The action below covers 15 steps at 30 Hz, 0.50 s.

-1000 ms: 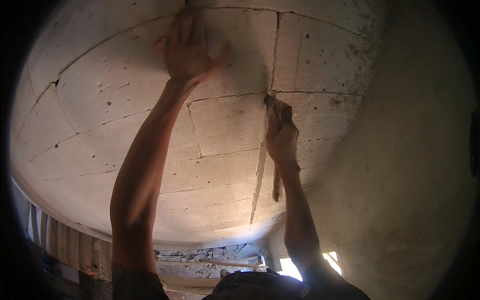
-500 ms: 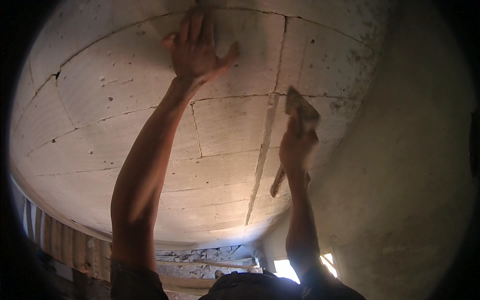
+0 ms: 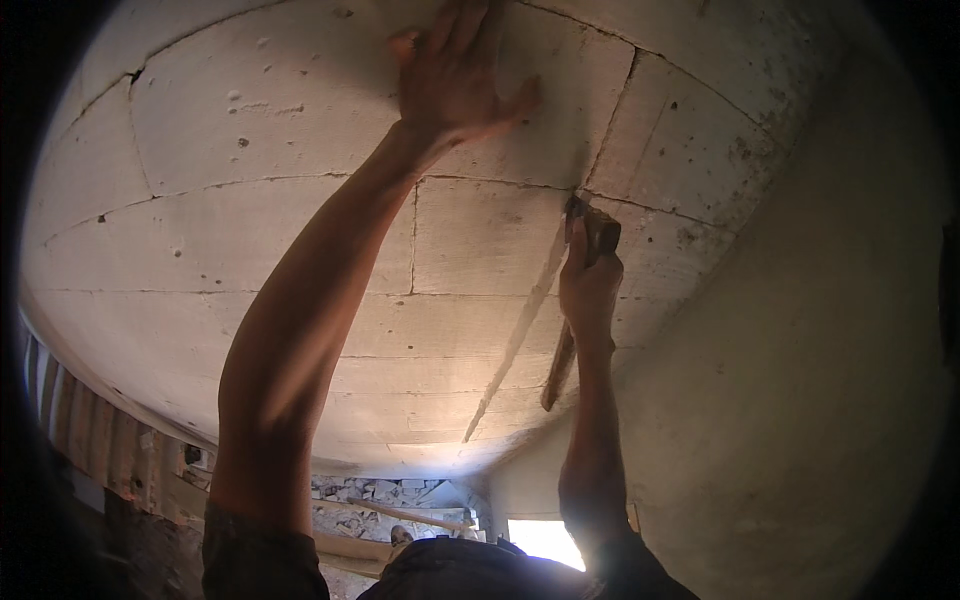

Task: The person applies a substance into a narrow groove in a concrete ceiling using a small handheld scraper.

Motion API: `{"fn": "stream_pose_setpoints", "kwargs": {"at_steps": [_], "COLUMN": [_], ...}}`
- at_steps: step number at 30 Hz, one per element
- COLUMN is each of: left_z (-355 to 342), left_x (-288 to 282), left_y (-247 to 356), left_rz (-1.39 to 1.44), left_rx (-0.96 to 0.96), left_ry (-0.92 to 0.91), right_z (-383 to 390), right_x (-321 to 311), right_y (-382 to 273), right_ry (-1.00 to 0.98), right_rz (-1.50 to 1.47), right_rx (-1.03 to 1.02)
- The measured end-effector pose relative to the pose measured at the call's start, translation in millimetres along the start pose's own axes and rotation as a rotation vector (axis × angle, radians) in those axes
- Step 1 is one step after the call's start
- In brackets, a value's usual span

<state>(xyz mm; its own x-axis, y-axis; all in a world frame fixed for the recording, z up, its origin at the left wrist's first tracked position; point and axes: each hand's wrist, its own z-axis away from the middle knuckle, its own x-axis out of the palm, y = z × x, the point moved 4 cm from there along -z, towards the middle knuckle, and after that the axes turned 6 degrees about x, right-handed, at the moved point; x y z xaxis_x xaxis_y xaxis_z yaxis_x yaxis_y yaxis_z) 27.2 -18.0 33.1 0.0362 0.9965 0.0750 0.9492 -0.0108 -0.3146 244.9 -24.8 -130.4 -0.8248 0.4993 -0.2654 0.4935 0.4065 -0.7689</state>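
My left hand (image 3: 450, 80) lies against the pale block wall (image 3: 480, 235) with its fingers spread; the tips run to the upper edge of view. In my right hand (image 3: 590, 290) is a hatchet (image 3: 559, 370), gripped close below its dark head, the handle hanging down beside my forearm. The blade edge meets the wall at the upper end of a long straight groove (image 3: 527, 315), near where block joints cross. Part of the hatchet head is hidden by my fingers.
A smooth plastered wall (image 3: 790, 400) joins the block wall at the right. Below are rubble (image 3: 385, 490), wooden boards (image 3: 350, 548) and a bright opening (image 3: 545, 540). Ribbed sheeting (image 3: 95, 420) stands at the lower left.
The hatchet has come from right of the groove onto its upper end, its head turned. My left hand appears higher and farther right in view; the whole view has shifted too.
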Motion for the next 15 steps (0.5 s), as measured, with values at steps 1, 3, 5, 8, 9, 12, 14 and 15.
{"fn": "stream_pose_setpoints", "kwargs": {"at_steps": [1,3,5,8,9,12,14,15], "left_z": [1.1,4.8,4.4,0.4,-0.4,4.2,5.1,5.6], "left_x": [2.1,2.2,-2.9,-5.0,-5.8,1.8,-4.3,-6.9], "left_y": [1.0,-5.6,-8.1,-3.5,-1.5,-4.1,-8.7,-11.5], "left_rz": [0.023,0.037,0.038,0.073,0.091,0.092,0.082,0.076], "left_rx": [-0.011,-0.039,-0.012,-0.012,-0.018,-0.036,-0.032,-0.03], "left_ry": [-0.022,-0.064,-0.02,0.014,0.02,0.003,-0.005,-0.01], "right_z": [-6.3,-0.7,11.3,21.9,13.8,-11.6,-2.1,0.4], "right_x": [5.9,-5.6,-11.2,-17.2,-9.7,-1.4,-8.3,-8.6], "right_y": [1.7,-21.5,-29.7,-27.4,-23.3,-16.2,-29.4,-30.9], "right_ry": [-0.145,-0.136,0.066,0.252,0.147,-0.301,0.015,0.045], "right_rz": [0.043,0.145,0.064,-0.015,0.006,0.284,0.246,0.319], "right_rx": [0.042,0.056,-0.051,0.127,0.043,0.133,-0.163,-0.116]}}
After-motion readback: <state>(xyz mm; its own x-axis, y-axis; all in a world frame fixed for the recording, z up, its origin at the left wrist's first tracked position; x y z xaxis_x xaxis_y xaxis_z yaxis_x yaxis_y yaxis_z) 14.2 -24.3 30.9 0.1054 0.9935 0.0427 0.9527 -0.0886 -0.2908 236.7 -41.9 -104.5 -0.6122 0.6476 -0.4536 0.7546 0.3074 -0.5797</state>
